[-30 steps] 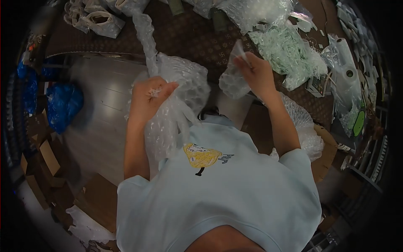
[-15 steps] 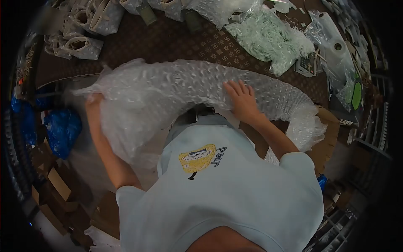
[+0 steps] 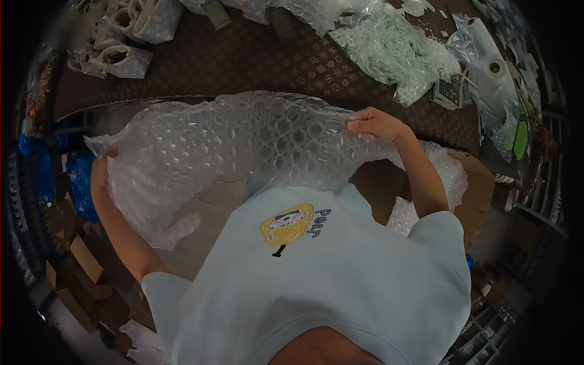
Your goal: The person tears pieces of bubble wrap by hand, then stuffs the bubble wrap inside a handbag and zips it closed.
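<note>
A wide sheet of clear bubble wrap (image 3: 231,134) stretches across in front of my body, hanging at the edge of the table with the brown patterned cloth. At its left end my left hand (image 3: 107,155) grips the wrap's edge, with the fingers partly hidden behind the plastic. My right hand (image 3: 380,125) is closed on the upper edge, thumb and fingers pinching the film. The wrap's lower left part droops in loose folds, and more of it trails off past my right forearm.
On the brown table cloth (image 3: 261,61) are several patterned bags (image 3: 125,61) at the left. A heap of greenish plastic film (image 3: 395,52), a boxy device (image 3: 449,94) and a plastic roll (image 3: 486,45) lie at the right. Blue bags (image 3: 82,185) and cardboard boxes (image 3: 88,258) stand lower left.
My right hand has gone from lying flat on the bubble wrap to pinching its upper edge, slightly farther right. My left hand moved left and down, and the wrap is spread wider.
</note>
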Demonstrator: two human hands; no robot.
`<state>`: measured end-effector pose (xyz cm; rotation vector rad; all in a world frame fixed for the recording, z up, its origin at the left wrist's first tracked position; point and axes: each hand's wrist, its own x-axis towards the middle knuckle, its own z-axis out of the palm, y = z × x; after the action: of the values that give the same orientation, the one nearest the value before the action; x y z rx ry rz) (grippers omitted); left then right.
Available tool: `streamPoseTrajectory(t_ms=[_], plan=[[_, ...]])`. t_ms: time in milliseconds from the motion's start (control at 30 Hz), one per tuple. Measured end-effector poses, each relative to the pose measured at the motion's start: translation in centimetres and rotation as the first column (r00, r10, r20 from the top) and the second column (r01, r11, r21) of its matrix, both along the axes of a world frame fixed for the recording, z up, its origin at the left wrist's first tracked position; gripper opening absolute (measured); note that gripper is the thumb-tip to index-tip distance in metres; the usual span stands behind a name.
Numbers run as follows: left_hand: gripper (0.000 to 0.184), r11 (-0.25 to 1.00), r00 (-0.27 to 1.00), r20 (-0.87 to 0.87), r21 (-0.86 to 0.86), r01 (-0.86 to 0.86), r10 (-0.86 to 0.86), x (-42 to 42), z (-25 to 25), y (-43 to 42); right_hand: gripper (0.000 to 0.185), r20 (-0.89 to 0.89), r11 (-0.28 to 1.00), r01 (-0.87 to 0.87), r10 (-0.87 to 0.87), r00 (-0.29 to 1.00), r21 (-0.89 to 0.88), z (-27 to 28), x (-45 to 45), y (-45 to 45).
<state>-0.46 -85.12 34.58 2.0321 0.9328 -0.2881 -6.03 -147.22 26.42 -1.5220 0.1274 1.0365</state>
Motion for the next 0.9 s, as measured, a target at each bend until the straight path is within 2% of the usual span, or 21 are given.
streamPoseTrajectory(t_ms=[67, 133, 167, 233, 267, 300, 333, 400, 467, 533, 600, 633, 667, 700, 733, 767, 800, 833, 867, 900], plan=[[0.043, 1.0, 0.999, -0.021, -0.002, 0.025, -0.025, -0.2, -3.0, 4.2, 0.023, -0.004, 1.0, -0.024, 0.024, 1.0, 0.019, -0.2, 0.4, 0.9], [0.044, 0.969, 0.972, -0.029, 0.082, 0.233, -0.231, -0.5, -5.7, 8.7, 0.023, -0.009, 0.998, -0.05, 0.051, 0.999, 0.034, 0.4, 0.9, 2.1], [0.044, 0.972, 0.975, -0.03, 0.084, 0.221, -0.219, -0.6, -5.0, 7.7, 0.023, 0.003, 0.995, -0.096, 0.096, 0.995, -0.022, 1.4, 1.1, 3.1], [0.05, 0.815, 0.887, -0.36, 0.393, 0.426, -0.29, -1.0, -3.7, 4.9, 0.022, 0.014, 0.985, -0.156, 0.158, 0.987, -0.072, 1.3, 1.5, 3.8], [0.05, 0.818, 0.891, -0.358, 0.398, 0.415, -0.278, -1.9, -3.4, 4.0, 0.02, 0.058, 0.986, -0.147, 0.151, 0.987, -0.079, 0.2, 1.6, 3.7], [0.055, 0.819, 0.955, -0.083, 0.497, 0.288, -0.285, -2.8, -3.2, 3.1, 0.017, 0.103, 0.988, -0.132, 0.14, 0.985, -0.085, -0.5, 1.6, 3.8], [0.062, 0.82, 0.935, 0.197, 0.555, 0.141, -0.294, -3.5, -3.1, 1.3, 0.017, 0.105, 0.987, -0.134, 0.143, 0.984, -0.085, -0.5, 1.7, 4.0], [0.076, 0.771, 0.92, 0.043, 0.562, 0.299, -0.389, -4.9, 3.3, -9.3, 0.018, 0.279, 0.996, -0.083, 0.083, 0.957, -0.011, -0.3, 1.5, 4.4], [0.08, 0.657, 0.793, -0.086, 0.511, 0.555, -0.603, -6.8, 6.5, -17.4, 0.019, 0.322, 0.997, -0.052, 0.069, 0.944, -0.06, 1.2, 0.8, 6.5], [0.084, 0.462, 0.509, 0.02, 0.452, 0.763, -0.86, -8.2, 5.5, -22.4, 0.02, 0.374, 0.996, -0.023, 0.056, 0.926, -0.091, 3.1, 0.5, 8.6], [0.084, 0.321, 0.328, 0.012, 0.238, 0.917, -0.945, -7.7, 4.7, -26.5, 0.02, 0.521, 0.944, -0.209, 0.317, 0.793, -0.256, 5.4, 0.3, 10.0], [0.082, 0.297, 0.291, 0.059, 0.145, 0.944, -0.955, -7.2, 3.9, -27.9, 0.02, 0.522, 0.943, -0.215, 0.32, 0.791, -0.253, 6.4, 0.2, 10.6], [0.08, 0.262, 0.254, 0.112, 0.053, 0.964, -0.961, -6.5, 2.7, -28.7, 0.021, 0.536, 0.902, -0.273, 0.42, 0.733, -0.334, 7.3, 0.1, 11.0], [0.08, 0.261, 0.254, 0.114, 0.054, 0.964, -0.96, -5.8, 0.9, -28.9, 0.022, 0.538, 0.851, -0.322, 0.514, 0.668, -0.415, 7.8, 0.0, 11.1], [0.068, 0.227, 0.246, 0.242, -0.107, 0.968, -0.938, -5.2, -1.2, -29.1, 0.022, 0.537, 0.851, -0.319, 0.514, 0.669, -0.418, 7.5, -0.2, 11.0], [0.057, 0.164, 0.253, 0.365, -0.259, 0.952, -0.896, -4.7, -2.0, -29.4, 0.017, 0.633, 0.867, -0.315, 0.498, 0.593, -0.387, 6.9, -0.3, 10.8], [0.057, 0.158, 0.248, 0.369, -0.258, 0.953, -0.896, -4.1, -2.3, -29.5, 0.015, 0.719, 0.88, -0.315, 0.473, 0.51, -0.355, 6.4, -0.4, 10.6], [0.042, 0.142, 0.192, 0.266, -0.193, 0.971, -0.945, -3.7, -2.3, -29.4, 0.015, 0.718, 0.881, -0.309, 0.472, 0.512, -0.358, 6.2, -0.6, 10.5], [0.029, 0.119, 0.138, 0.155, -0.13, 0.984, -0.978, -3.5, -2.4, -29.5, 0.013, 0.708, 0.864, -0.254, 0.502, 0.496, -0.435, 6.0, -0.8, 10.5], [0.029, 0.113, 0.133, 0.157, -0.129, 0.985, -0.979, -3.9, -2.4, -29.6, 0.01, 0.695, 0.839, -0.197, 0.533, 0.483, -0.507, 5.8, -1.0, 10.6]])
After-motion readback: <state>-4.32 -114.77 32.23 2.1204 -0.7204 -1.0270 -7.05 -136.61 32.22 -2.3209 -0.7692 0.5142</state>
